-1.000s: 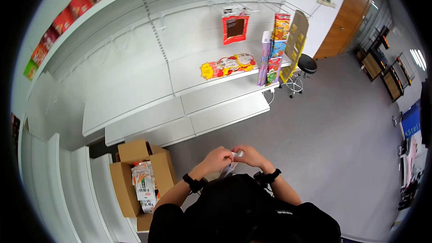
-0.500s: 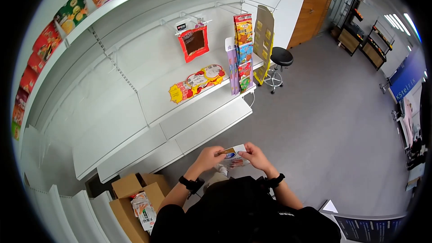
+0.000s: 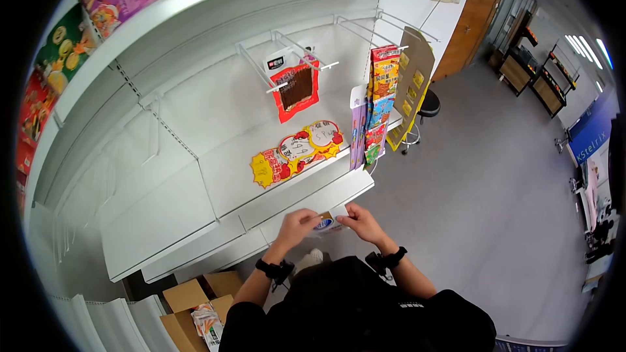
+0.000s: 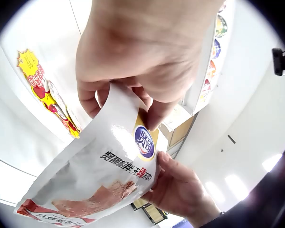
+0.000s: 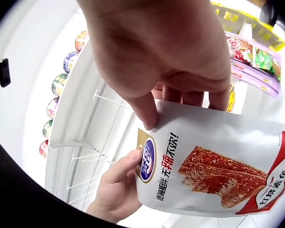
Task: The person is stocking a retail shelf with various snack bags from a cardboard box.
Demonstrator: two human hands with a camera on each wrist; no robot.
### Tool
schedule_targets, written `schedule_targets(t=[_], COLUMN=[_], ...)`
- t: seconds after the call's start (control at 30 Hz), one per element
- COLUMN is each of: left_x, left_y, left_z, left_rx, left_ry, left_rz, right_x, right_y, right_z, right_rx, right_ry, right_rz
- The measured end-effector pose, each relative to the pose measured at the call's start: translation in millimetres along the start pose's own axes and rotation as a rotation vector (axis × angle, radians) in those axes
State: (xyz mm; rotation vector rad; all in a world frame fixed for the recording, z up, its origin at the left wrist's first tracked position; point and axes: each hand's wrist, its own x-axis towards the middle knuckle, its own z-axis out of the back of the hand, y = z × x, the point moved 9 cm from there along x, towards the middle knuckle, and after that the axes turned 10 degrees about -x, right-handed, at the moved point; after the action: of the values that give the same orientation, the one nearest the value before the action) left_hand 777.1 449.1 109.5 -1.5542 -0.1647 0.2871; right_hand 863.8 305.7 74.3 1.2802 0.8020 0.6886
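A white snack pouch (image 3: pixel 325 223) with a blue oval logo is held by both hands in front of the body. Its printed front, with a picture of reddish-brown strips and a red band at the bottom, shows in the right wrist view, where the pouch (image 5: pixel 213 152) lies sideways. My left hand (image 3: pixel 300 225) pinches one top corner between thumb and fingers. At the other top corner, my right hand (image 3: pixel 363 223) grips with the thumb on the front and the fingers behind. The left wrist view shows the pouch (image 4: pixel 99 156) hanging below the left hand (image 4: pixel 137 57).
White shelving (image 3: pixel 163 208) stands ahead, with wire hooks (image 3: pixel 257 68) and one red bag (image 3: pixel 301 91) hanging there. Yellow-red price signs (image 3: pixel 300 150) lie on the shelf beside a strip of packets (image 3: pixel 383 91). An open cardboard box (image 3: pixel 179 326) with pouches stands lower left; a black stool (image 3: pixel 428 104) stands behind the display.
The shelving has grown nearer and the box has slid lower in view. The pouch, mostly hidden between close hands earlier, is now spread between hands held apart at its top.
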Motion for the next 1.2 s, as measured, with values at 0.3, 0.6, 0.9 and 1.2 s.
schedule_targets(t=[0.3,0.6,0.9,1.2], left_x=[43,53,39,20], left_y=[-2,-2,9,32], left_z=[34,58,37,18], left_rx=[-0.025,-0.358,-0.33,-0.342], left_ry=[-0.166,-0.361,-0.545,-0.761], left_rz=[-0.034,-0.061,0.017,0.063], right_x=[62,137,174,216], right_y=[41,142,228,215], right_z=[15,102,135,132], right_rx=[0.072,0.147,0.281,0.37], right_ry=[0.002,-0.257,-0.225,-0.157], right_rz=[0.012,0.254,0.419,0.365])
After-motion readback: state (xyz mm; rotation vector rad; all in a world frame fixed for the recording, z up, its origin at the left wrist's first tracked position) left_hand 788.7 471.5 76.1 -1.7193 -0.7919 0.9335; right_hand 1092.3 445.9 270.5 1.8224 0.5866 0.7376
